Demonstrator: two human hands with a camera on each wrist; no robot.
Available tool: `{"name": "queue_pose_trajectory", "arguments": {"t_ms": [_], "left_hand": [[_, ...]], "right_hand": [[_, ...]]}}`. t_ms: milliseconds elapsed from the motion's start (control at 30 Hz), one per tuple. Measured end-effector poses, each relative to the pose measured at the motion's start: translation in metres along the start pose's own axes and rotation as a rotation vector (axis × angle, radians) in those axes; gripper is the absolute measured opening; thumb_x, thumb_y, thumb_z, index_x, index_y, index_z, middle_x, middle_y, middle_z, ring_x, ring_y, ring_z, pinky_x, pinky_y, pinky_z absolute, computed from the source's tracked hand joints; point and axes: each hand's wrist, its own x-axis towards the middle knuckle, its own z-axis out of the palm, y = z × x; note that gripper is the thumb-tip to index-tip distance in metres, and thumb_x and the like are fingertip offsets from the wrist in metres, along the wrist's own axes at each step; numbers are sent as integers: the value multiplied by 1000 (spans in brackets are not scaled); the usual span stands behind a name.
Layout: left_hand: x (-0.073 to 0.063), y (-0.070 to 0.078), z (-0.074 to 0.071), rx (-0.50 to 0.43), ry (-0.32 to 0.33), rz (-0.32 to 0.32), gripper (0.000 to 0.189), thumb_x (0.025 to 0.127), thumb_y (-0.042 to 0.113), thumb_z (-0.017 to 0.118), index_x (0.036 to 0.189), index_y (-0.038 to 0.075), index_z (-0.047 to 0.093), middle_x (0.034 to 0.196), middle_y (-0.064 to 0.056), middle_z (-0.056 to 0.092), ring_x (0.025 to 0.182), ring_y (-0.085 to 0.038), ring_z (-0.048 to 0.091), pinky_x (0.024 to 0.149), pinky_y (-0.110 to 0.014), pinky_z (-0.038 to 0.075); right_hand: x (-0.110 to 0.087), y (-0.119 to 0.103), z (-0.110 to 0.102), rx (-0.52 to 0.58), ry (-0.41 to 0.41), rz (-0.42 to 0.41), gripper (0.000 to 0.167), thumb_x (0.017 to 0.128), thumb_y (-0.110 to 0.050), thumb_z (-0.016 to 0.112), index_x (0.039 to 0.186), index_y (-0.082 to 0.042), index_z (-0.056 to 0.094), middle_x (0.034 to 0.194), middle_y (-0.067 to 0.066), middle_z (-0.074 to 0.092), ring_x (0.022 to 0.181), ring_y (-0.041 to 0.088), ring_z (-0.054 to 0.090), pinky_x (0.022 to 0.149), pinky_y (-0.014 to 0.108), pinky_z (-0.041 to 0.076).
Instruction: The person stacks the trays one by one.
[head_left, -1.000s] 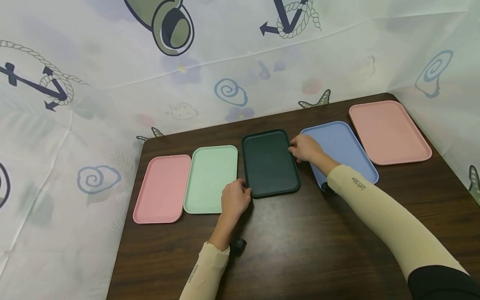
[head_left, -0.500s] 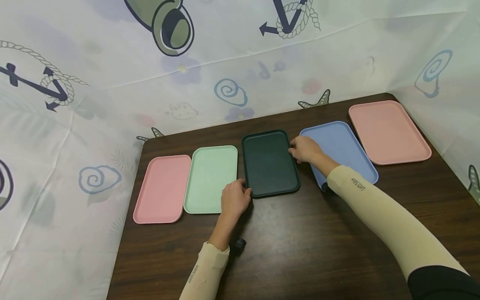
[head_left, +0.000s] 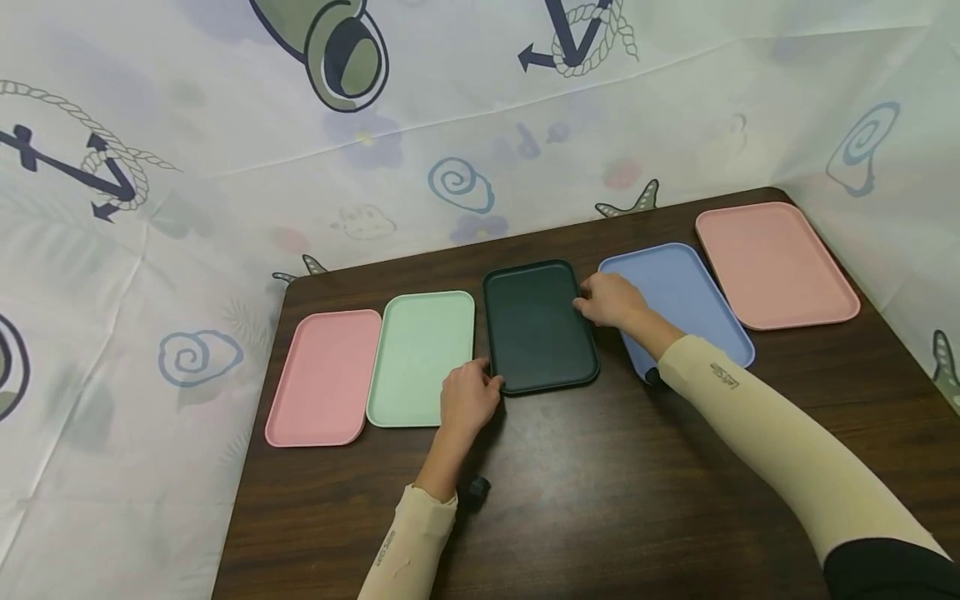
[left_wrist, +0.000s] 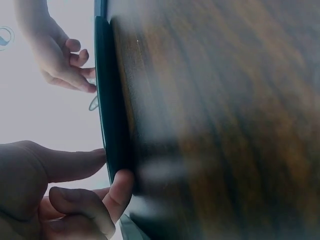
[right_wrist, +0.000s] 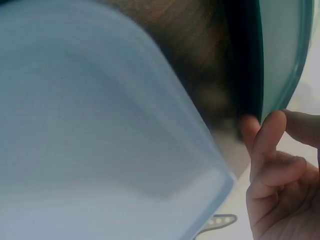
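Observation:
A dark green tray (head_left: 542, 325) lies on the table between a mint green tray (head_left: 423, 350) and a blue tray (head_left: 667, 287). My left hand (head_left: 470, 394) pinches its lower left edge; in the left wrist view the thumb (left_wrist: 80, 165) is on the rim and a fingertip is at the outer side. At the upper right edge, my right hand (head_left: 613, 300) holds the rim between thumb and fingers, as the right wrist view shows. The left hand covers a corner of the mint tray, and the right forearm hides part of the blue one.
A pink tray (head_left: 324, 379) is at the far left, beside the mint one. Another, paler pink tray (head_left: 776, 265) sits at the far right, close to the blue tray. Behind the brown wooden table (head_left: 600, 500) hangs a patterned white cloth (head_left: 420, 108).
Both hands stay at the dark green tray's edges. The right hand's fingers have shifted very slightly; the trays look nearly still.

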Motion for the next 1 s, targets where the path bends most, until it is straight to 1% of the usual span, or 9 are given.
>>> {"name": "queue_pose_trajectory", "arguments": {"t_ms": [33, 100, 300, 433, 600, 733, 867, 933, 1000], "left_hand": [[0, -1, 0, -1, 2, 3, 36, 90, 19, 72, 120, 1, 68, 77, -2, 70, 70, -20, 66, 63, -39, 53], [-1, -1, 0, -3, 11, 13, 36, 90, 20, 72, 119, 0, 68, 75, -2, 70, 69, -20, 66, 63, -39, 53], [-3, -4, 0, -6, 47, 51, 36, 91, 23, 71, 118, 0, 69, 72, -3, 70, 67, -21, 67, 64, -40, 53], [-6, -5, 0, 6, 91, 78, 35, 91, 25, 71, 114, -1, 70, 69, -2, 69, 65, -21, 65, 62, -40, 53], [-9, -2, -2, 41, 154, 97, 34, 92, 27, 70, 112, -1, 69, 69, -2, 66, 62, -20, 63, 59, -39, 52], [-15, 6, -5, 62, 172, 134, 34, 91, 28, 70, 112, 1, 69, 67, -1, 64, 60, -18, 61, 56, -38, 51], [-20, 21, -9, 26, 155, 200, 31, 91, 28, 70, 111, 4, 70, 63, 5, 60, 54, -13, 56, 52, -34, 49], [-22, 30, -11, -13, 114, 236, 28, 92, 29, 69, 110, 6, 71, 60, 7, 59, 51, -9, 53, 49, -30, 46], [-23, 40, -11, -58, 40, 268, 28, 93, 30, 67, 110, 8, 71, 59, 9, 58, 49, -6, 51, 47, -27, 44]], "right_hand": [[-1, 0, 0, -11, 12, -2, 48, 99, -27, 56, 135, 5, 54, 133, 22, 57, 113, 37, 59, 86, 51, 49], [-4, 1, 1, -17, 29, -3, 48, 98, -27, 57, 135, 3, 54, 132, 21, 58, 115, 37, 58, 87, 52, 49], [-18, 4, 0, 11, 63, -41, 45, 97, -27, 60, 133, 0, 58, 113, 17, 68, 98, 30, 64, 75, 47, 52], [-30, 9, -6, 22, 94, -43, 39, 97, -27, 60, 129, -4, 63, 108, 13, 70, 90, 27, 65, 69, 44, 51], [-39, 26, -21, 22, 156, -25, 36, 97, -29, 59, 123, -7, 68, 104, 13, 71, 79, 23, 66, 59, 40, 49], [-50, 47, -39, 48, 208, -2, 36, 96, -30, 58, 120, -6, 69, 99, 14, 72, 65, 18, 65, 52, 36, 46], [-65, 69, -61, 55, 252, 30, 37, 95, -32, 59, 119, -4, 69, 94, 13, 72, 60, 15, 64, 51, 35, 43], [-71, 81, -69, 53, 274, 51, 38, 95, -33, 59, 117, -3, 69, 92, 14, 72, 64, 19, 66, 53, 36, 43], [-75, 93, -76, 43, 291, 79, 39, 95, -34, 59, 116, -3, 69, 94, 16, 71, 72, 24, 66, 56, 39, 43]]}}
